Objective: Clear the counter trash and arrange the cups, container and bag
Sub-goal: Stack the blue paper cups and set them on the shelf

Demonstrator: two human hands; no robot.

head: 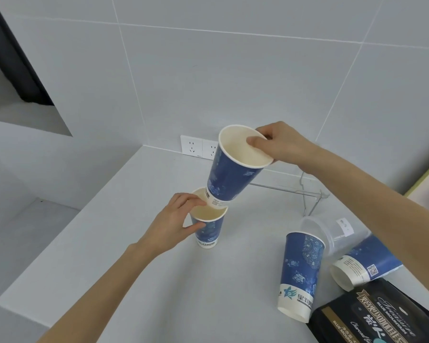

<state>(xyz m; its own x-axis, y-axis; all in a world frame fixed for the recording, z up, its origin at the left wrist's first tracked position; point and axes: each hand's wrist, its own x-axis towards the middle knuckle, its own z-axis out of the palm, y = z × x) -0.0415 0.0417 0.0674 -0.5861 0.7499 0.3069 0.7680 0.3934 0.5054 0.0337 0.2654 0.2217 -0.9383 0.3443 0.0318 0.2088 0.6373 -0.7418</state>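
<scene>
My right hand (280,144) pinches the rim of a blue paper cup (230,174), tilted, with its white base dipping into the mouth of a second blue cup (207,231). That second cup stands upright on the grey counter (134,268), and my left hand (174,226) grips its rim and side. Two more blue cups sit at the right: one (300,273) leaning with its mouth away from me, one (364,263) lying on its side. A clear plastic container (332,231) lies tipped behind them. A black coffee bag (379,315) lies at the lower right.
A wire rack (315,196) stands near the back wall at the right. Two white wall sockets (198,147) sit low on the tiled wall behind the cups. The counter's left edge drops off to a lower ledge. A yellow-edged object shows at the far right.
</scene>
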